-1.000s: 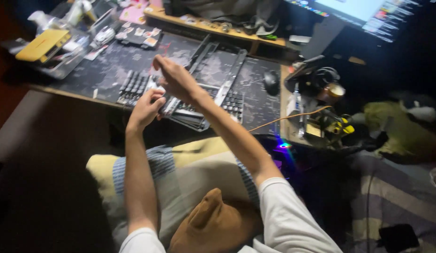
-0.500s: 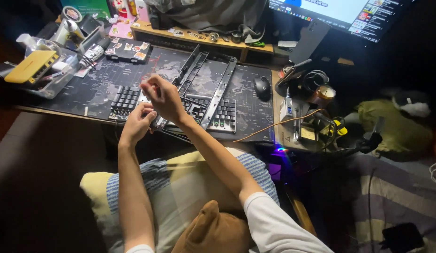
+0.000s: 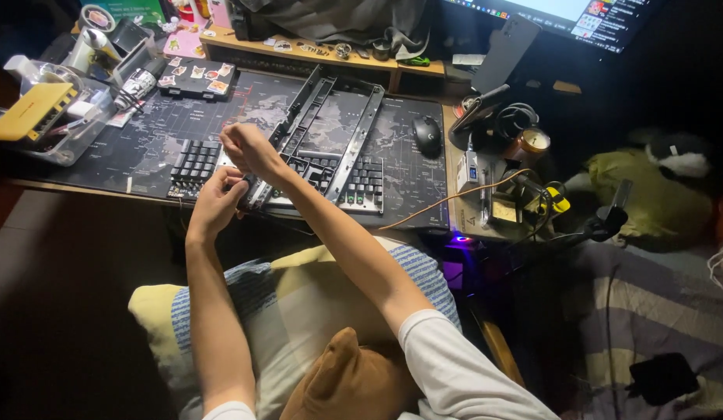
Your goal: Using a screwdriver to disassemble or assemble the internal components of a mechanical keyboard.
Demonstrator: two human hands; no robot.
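One head-worn camera looks steeply down from above the person's lap, facing forward over the surface (image 3: 144, 167), at about arm's reach.

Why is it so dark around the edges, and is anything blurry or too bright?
Head view: light falls mostly on the desk mat and keyboard; the floor at left and the corner at right sink into shadow. The monitor glows brightly at top. The left hand and right hand look fairly sharp. A purple glow shines under the desk edge.
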